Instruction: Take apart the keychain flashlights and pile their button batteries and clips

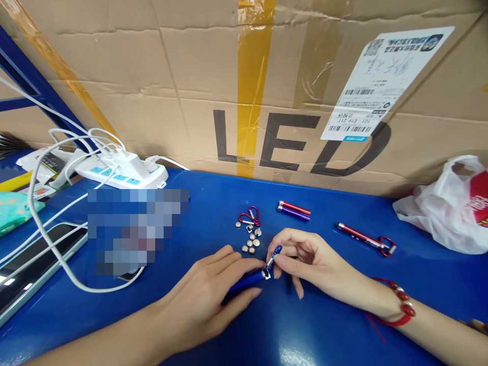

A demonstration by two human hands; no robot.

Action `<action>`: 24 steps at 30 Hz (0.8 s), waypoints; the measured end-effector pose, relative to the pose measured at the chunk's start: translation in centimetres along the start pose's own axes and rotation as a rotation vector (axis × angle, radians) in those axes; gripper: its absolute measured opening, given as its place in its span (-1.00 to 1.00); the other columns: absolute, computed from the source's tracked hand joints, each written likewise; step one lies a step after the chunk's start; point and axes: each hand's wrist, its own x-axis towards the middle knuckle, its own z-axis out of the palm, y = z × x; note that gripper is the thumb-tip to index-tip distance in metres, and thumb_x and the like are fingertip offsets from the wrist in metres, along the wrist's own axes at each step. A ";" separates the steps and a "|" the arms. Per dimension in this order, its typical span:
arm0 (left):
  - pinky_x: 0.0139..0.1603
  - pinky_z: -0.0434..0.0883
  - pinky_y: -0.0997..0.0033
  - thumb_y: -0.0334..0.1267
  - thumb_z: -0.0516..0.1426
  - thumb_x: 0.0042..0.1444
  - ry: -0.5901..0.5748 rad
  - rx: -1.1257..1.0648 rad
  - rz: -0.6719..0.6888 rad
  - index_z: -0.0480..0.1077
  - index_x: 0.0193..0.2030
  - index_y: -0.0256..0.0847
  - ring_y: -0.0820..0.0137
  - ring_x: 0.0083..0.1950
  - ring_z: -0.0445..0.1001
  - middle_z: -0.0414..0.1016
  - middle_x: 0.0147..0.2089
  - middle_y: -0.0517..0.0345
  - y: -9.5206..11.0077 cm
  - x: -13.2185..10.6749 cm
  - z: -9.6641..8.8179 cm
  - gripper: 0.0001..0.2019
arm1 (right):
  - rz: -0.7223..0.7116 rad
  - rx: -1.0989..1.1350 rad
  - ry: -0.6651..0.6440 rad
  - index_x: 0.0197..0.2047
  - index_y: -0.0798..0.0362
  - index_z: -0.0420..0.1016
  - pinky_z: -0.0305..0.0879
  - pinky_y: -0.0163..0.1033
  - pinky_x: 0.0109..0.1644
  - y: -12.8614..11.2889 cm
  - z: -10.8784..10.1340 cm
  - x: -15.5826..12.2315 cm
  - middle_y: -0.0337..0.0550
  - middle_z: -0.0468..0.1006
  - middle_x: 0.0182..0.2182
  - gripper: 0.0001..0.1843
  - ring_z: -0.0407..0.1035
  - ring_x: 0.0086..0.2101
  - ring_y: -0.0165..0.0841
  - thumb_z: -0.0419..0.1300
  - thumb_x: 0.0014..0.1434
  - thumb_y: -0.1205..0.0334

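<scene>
My left hand (213, 287) is wrapped round a small blue penlight-like tube (247, 280), low over the blue table. A metal loop at the tube's right end joins it to a blue carabiner clip (276, 251). Thumb and fingers of my right hand (310, 254) pinch that clip. Just beyond the hands lie several silver button cells (251, 243) and a red carabiner clip (252, 216). Farther back, a red tube (297, 208) and a purple tube (294, 212) rest side by side. A red penlight-like tube (358, 237) with its own red clip lies to the right.
A large cardboard box (190, 66) stands along the table's back. At left are a white power strip (125, 172), looping white cables (57, 262), a phone-like device (41, 259) and a blurred-out patch. A white plastic bag (434, 213) sits at the right.
</scene>
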 end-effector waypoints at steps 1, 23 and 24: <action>-0.15 0.32 0.43 -0.36 0.04 0.22 0.006 0.012 -0.003 0.26 0.03 -0.19 0.46 -0.27 0.39 0.48 -0.20 0.18 0.0 0.0 0.0 -0.76 | 0.005 -0.016 0.005 -0.19 0.13 0.33 0.35 -0.52 -0.54 0.1 0.0 0.0 -0.20 0.44 -0.40 -0.75 0.30 -0.55 -0.58 0.20 0.17 0.13; -0.14 0.40 0.44 -0.27 -0.04 0.25 0.095 0.066 -0.205 0.29 0.03 -0.18 0.39 -0.10 0.44 0.42 -0.12 0.08 0.6 -0.1 0.1 -0.76 | -0.100 -0.226 0.138 -0.20 0.17 0.52 0.43 -0.42 -0.54 0.1 1.1 -0.4 -0.01 0.46 -0.22 -0.67 0.44 -0.33 -0.34 0.24 0.11 0.06; -0.15 0.40 0.45 -0.26 -0.03 0.25 0.115 0.076 -0.214 0.30 0.01 -0.18 0.39 -0.10 0.44 0.43 -0.12 0.08 0.6 -0.2 0.1 -0.76 | -0.099 -0.234 0.155 -0.19 0.18 0.52 0.42 -0.42 -0.55 0.1 1.3 -0.4 -0.01 0.47 -0.23 -0.65 0.44 -0.34 -0.34 0.23 0.10 0.05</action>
